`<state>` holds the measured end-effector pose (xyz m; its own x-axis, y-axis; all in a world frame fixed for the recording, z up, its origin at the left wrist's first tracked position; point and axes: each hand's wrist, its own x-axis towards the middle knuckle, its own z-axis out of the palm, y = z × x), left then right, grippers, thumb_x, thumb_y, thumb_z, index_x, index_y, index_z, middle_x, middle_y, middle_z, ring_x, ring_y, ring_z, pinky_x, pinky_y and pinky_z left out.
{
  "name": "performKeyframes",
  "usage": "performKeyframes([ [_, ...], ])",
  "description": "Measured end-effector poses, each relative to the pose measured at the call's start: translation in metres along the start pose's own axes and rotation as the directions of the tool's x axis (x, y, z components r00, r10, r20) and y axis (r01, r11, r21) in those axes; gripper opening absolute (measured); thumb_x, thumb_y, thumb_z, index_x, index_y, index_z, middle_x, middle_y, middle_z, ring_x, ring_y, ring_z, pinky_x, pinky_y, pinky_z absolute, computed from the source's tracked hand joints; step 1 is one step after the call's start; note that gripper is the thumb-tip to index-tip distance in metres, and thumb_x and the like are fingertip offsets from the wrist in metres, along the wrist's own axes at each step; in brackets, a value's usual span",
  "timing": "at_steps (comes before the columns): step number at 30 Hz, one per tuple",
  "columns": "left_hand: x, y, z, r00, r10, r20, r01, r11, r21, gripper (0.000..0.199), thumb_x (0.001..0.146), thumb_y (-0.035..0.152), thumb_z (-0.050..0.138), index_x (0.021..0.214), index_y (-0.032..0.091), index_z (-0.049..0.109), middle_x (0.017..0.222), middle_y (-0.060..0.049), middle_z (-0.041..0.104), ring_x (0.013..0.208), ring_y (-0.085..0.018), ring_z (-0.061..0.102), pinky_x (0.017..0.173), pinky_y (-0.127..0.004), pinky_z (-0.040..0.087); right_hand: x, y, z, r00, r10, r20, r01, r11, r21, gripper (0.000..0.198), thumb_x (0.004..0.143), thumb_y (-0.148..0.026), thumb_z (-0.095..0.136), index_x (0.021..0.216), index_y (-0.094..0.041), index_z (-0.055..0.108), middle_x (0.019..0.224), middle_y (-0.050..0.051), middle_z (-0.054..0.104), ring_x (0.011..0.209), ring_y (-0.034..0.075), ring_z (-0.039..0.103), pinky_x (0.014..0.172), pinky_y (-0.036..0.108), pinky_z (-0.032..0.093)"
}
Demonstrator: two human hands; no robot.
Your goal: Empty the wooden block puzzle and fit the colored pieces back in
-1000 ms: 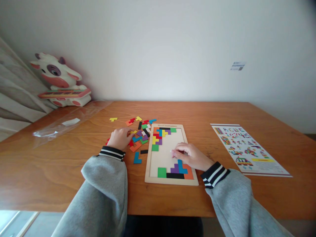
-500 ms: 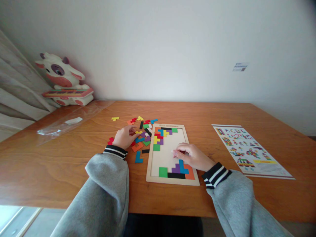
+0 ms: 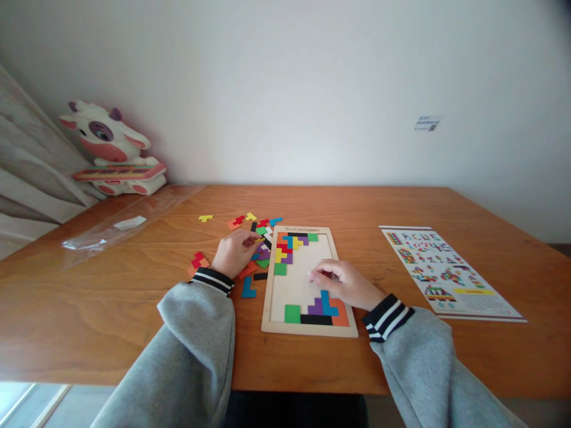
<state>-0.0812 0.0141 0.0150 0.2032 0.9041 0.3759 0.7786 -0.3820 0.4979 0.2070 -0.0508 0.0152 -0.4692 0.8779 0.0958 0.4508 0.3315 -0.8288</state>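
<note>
My left hand (image 3: 235,252) is closed in a pinch on a yellow puzzle piece (image 3: 259,241), over the loose pieces to the left of the wooden puzzle board (image 3: 264,309). The piece is mostly covered by the fingers. Above the board's bare middle is my right hand (image 3: 343,282), its fingers curled together with nothing showing in them. Coloured pieces fill the board's upper left corner, with a green piece (image 3: 280,269) lowest there. Along the bottom lie a green square (image 3: 292,314), a black bar (image 3: 316,320), and purple, blue and orange pieces.
Loose pieces, such as a blue L-shaped piece (image 3: 248,288) and a yellow piece (image 3: 206,218), lie on the wooden table (image 3: 134,321). A printed pattern sheet (image 3: 450,273) is at right. At left are a clear plastic bag (image 3: 129,223) and a cow toy with keyboard (image 3: 118,151).
My left hand has moved slightly right and lifted a yellow piece from the pile. My right hand stays over the board. The whole view has shifted a little.
</note>
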Motion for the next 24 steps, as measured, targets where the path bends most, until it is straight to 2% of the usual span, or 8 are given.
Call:
performKeyframes([
  [2, -0.004, 0.010, 0.003, 0.982, 0.190, -0.012, -0.190, 0.982, -0.019, 0.020, 0.090, 0.032, 0.058, 0.094, 0.020, 0.073, 0.096, -0.007, 0.072, 0.086, -0.018, 0.067, 0.084, -0.028, 0.054, 0.000, 0.000, 0.001, 0.999, 0.025, -0.033, -0.024, 0.999, 0.028, 0.039, 0.091, -0.054, 0.057, 0.089, -0.018, 0.070, 0.078, 0.003, 0.067, 0.068, 0.014, 0.056, 0.061, 0.026, 0.042],
  [5, -0.011, 0.028, 0.007, 0.893, 0.449, -0.004, -0.449, 0.893, -0.035, 0.019, 0.093, 0.031, 0.058, 0.093, 0.023, 0.075, 0.091, -0.006, 0.070, 0.087, -0.017, 0.063, 0.083, -0.029, 0.053, -0.001, 0.001, 0.002, 0.996, 0.044, -0.079, -0.038, 0.997, 0.074, 0.036, 0.090, -0.051, 0.060, 0.099, -0.018, 0.068, 0.080, 0.002, 0.067, 0.069, 0.013, 0.055, 0.062, 0.025, 0.042],
  [9, -0.019, 0.051, 0.013, 0.767, 0.641, 0.011, -0.641, 0.767, -0.011, 0.017, 0.094, 0.030, 0.059, 0.095, 0.023, 0.074, 0.085, -0.005, 0.068, 0.079, -0.016, 0.060, 0.072, -0.028, 0.052, -0.002, 0.003, 0.003, 0.998, 0.034, -0.045, -0.029, 0.993, 0.114, 0.040, 0.083, -0.051, 0.068, 0.106, -0.018, 0.068, 0.082, 0.002, 0.066, 0.068, 0.013, 0.056, 0.062, 0.025, 0.045],
  [12, -0.023, 0.062, 0.016, 0.700, 0.714, -0.020, -0.714, 0.700, -0.013, 0.014, 0.093, 0.027, 0.061, 0.092, 0.020, 0.073, 0.085, -0.005, 0.069, 0.078, -0.016, 0.060, 0.071, -0.027, 0.052, -0.002, 0.002, 0.002, 0.998, 0.048, -0.028, -0.045, 0.994, 0.096, 0.040, 0.081, -0.053, 0.070, 0.100, -0.018, 0.072, 0.079, 0.003, 0.068, 0.067, 0.013, 0.057, 0.060, 0.025, 0.044],
  [15, -0.025, 0.066, 0.018, 0.684, 0.729, -0.005, -0.728, 0.683, -0.053, 0.013, 0.095, 0.025, 0.060, 0.094, 0.018, 0.071, 0.088, -0.005, 0.071, 0.081, -0.016, 0.063, 0.076, -0.028, 0.053, -0.001, 0.001, 0.001, 0.998, 0.057, -0.023, -0.055, 0.995, 0.084, 0.037, 0.082, -0.054, 0.069, 0.091, -0.018, 0.074, 0.076, 0.003, 0.070, 0.067, 0.014, 0.058, 0.060, 0.026, 0.044],
  [21, -0.026, 0.062, 0.020, 0.729, 0.682, 0.065, -0.678, 0.731, -0.077, 0.021, 0.098, 0.030, 0.055, 0.110, 0.017, 0.068, 0.078, -0.004, 0.070, 0.072, -0.015, 0.066, 0.067, -0.025, 0.051, 0.000, 0.004, 0.000, 0.993, 0.067, -0.094, -0.051, 0.986, 0.160, 0.036, 0.083, -0.052, 0.067, 0.095, -0.019, 0.074, 0.088, 0.005, 0.074, 0.076, 0.017, 0.063, 0.068, 0.029, 0.048],
  [24, -0.027, 0.060, 0.020, 0.735, 0.674, 0.066, -0.665, 0.737, -0.117, 0.022, 0.098, 0.027, 0.054, 0.114, 0.018, 0.066, 0.083, -0.005, 0.070, 0.078, -0.016, 0.065, 0.071, -0.026, 0.052, 0.001, 0.005, -0.001, 0.992, 0.062, -0.107, -0.036, 0.972, 0.231, 0.035, 0.082, -0.051, 0.068, 0.095, -0.018, 0.073, 0.091, 0.006, 0.074, 0.080, 0.018, 0.064, 0.072, 0.030, 0.050],
])
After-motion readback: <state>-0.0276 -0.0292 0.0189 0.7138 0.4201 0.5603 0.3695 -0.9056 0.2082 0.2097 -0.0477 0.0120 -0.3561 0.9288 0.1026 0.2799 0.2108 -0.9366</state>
